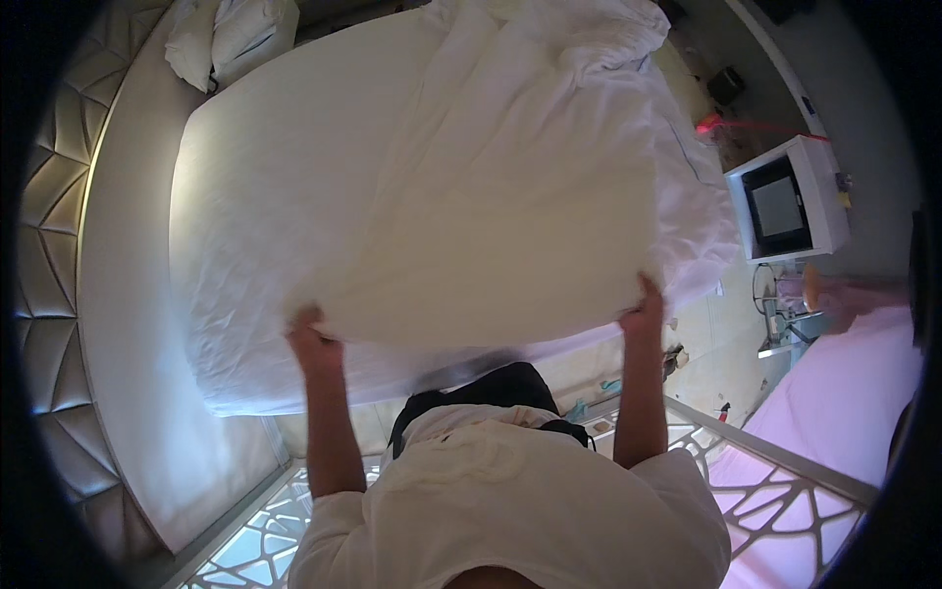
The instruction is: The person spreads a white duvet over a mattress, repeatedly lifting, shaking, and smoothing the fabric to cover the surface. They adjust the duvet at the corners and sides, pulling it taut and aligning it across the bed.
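My left hand grips one corner of a white bed sheet, at the left of its near edge. At the right end of that edge, my right hand is closed on the same cloth. The sheet spreads between both hands over the near side of the bed, which has a white cover. Farther off, more white bedding lies bunched and creased towards the far right of the bed. Both hands are slightly blurred.
White pillows lie beyond the bed's far left corner. A padded headboard wall runs along the left. A white cabinet stands at the right. Lattice panels are behind me, and small items lie on the floor.
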`<state>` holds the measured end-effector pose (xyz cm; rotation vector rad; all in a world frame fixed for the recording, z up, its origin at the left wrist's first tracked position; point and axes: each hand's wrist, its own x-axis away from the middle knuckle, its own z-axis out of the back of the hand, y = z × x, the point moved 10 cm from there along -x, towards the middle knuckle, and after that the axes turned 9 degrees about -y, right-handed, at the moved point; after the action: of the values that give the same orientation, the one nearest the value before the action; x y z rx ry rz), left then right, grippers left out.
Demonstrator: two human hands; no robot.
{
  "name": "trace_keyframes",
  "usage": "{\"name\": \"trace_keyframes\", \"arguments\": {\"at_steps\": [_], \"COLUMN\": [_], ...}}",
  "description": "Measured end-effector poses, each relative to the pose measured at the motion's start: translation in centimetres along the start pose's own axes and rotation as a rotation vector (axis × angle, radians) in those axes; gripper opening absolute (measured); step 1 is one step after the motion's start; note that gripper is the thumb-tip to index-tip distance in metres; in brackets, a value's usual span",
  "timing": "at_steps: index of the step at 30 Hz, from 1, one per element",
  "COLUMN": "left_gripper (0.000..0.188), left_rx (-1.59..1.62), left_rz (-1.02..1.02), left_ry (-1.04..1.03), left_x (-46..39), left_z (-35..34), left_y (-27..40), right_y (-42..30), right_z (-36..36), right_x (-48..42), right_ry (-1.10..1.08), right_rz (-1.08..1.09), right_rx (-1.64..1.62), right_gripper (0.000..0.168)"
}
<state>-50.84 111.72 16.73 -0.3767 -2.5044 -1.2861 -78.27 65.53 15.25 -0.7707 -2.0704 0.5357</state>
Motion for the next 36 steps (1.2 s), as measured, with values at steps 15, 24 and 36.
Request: {"name": "trace_keyframes", "arguments": {"at_steps": [15,24,36], "left_gripper": [0.033,0.030,0.029], "left_rx": [0.110,0.036,0.227], "left_rz": [-0.067,0.265,0.702], "left_ry": [0.008,0.291,0.221], "left_x": [-0.4,-3.3,0.8], "left_z": [16.2,30.2,31.8], "left_y": [19.4,3.5,-12.0], "right_y": [20.7,26.2,20.4], "right_z": [-7.6,1.6,3.8], "right_x": [18.0,16.1,12.6], "right_ry": [-0.136,0.039,0.090], "right_rz": [-0.239,-0.303,0.044], "right_rx": [-0.347,-0.260,0.039], "right_gripper": [0.041,0.037,0.034]}}
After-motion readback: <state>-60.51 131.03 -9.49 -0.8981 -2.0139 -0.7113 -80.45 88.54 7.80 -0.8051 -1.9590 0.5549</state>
